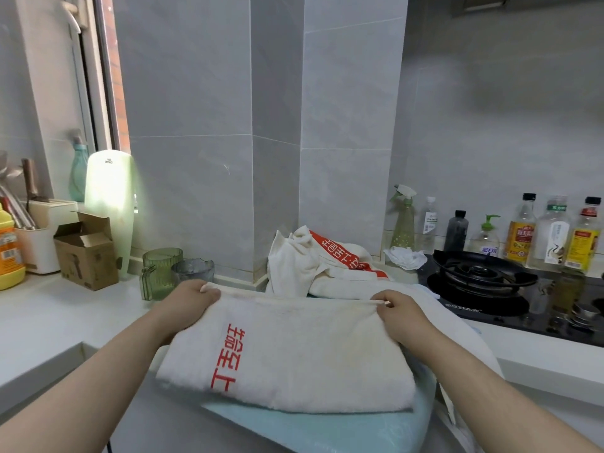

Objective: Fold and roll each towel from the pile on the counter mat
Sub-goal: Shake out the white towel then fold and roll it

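A white towel with red characters (294, 351) lies folded on the pale blue counter mat (310, 426). My left hand (189, 297) grips its far left corner. At the far right corner, my right hand (400, 310) pinches the folded edge between thumb and fingers. Behind the towel, against the tiled pillar, sits a crumpled pile of white towels with a red band (323, 263). Part of the held towel hangs off the mat on the right.
A black gas hob (483, 282) with a crumpled cloth (405, 256) and several bottles (523, 233) stands at the right. Two glass cups (176, 273), a cardboard box (86, 253) and a white utensil holder (42, 237) are at the left.
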A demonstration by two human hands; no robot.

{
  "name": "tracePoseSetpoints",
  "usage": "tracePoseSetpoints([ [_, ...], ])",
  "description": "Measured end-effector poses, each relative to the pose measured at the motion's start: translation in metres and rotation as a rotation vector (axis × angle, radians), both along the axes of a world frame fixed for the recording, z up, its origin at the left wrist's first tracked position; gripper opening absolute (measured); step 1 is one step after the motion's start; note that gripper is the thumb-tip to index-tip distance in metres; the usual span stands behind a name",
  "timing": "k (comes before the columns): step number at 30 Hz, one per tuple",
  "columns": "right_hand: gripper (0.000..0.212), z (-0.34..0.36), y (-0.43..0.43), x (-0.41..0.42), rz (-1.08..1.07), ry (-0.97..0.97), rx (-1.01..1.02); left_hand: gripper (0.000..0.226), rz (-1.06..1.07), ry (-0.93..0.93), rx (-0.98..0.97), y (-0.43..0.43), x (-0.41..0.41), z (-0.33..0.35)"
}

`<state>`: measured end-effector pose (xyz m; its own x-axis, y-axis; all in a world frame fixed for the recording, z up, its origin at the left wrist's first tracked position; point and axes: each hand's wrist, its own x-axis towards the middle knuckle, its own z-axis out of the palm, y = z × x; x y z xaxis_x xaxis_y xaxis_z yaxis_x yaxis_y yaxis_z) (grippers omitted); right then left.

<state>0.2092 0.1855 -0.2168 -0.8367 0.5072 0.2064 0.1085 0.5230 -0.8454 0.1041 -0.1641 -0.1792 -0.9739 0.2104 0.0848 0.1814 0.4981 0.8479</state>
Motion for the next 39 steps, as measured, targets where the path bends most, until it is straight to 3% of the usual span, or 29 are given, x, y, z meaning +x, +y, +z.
tracePoseSetpoints([
  [6,0.026,-0.023,0.002,-0.011,-0.042,-0.103,0.043,0.029,0.057,0.002,-0.320,0.019,-0.053,-0.042],
  [11,0.031,-0.025,0.003,-0.011,-0.033,-0.112,0.113,0.027,0.083,0.032,-0.289,0.021,-0.060,-0.050],
  [14,0.037,-0.025,0.002,-0.008,-0.046,-0.127,0.094,0.041,0.063,0.013,-0.327,0.020,-0.050,-0.036],
  [16,0.043,-0.020,0.001,0.003,-0.047,-0.111,-0.010,0.054,0.117,0.159,-0.410,0.018,-0.034,-0.020],
  [18,0.042,-0.014,-0.002,0.023,-0.038,-0.099,-0.129,0.055,0.111,0.320,-0.372,0.017,-0.004,-0.009],
  [20,0.018,-0.015,-0.006,0.051,-0.035,-0.060,-0.224,0.047,-0.026,0.377,-0.335,0.017,0.036,-0.015],
  [21,0.008,-0.018,-0.008,0.067,-0.049,-0.027,-0.250,0.046,-0.106,0.380,-0.363,0.018,0.055,-0.022],
  [27,0.012,-0.034,-0.033,0.119,-0.024,-0.079,-0.609,0.062,-0.331,0.312,-0.771,0.066,0.071,-0.049],
  [35,0.009,-0.030,-0.040,0.117,-0.006,-0.168,-0.826,0.069,-0.329,0.301,-0.831,0.077,0.059,-0.072],
  [39,0.028,-0.031,-0.036,0.119,-0.019,-0.253,-0.884,0.067,-0.318,0.301,-0.847,0.078,0.063,-0.070],
])
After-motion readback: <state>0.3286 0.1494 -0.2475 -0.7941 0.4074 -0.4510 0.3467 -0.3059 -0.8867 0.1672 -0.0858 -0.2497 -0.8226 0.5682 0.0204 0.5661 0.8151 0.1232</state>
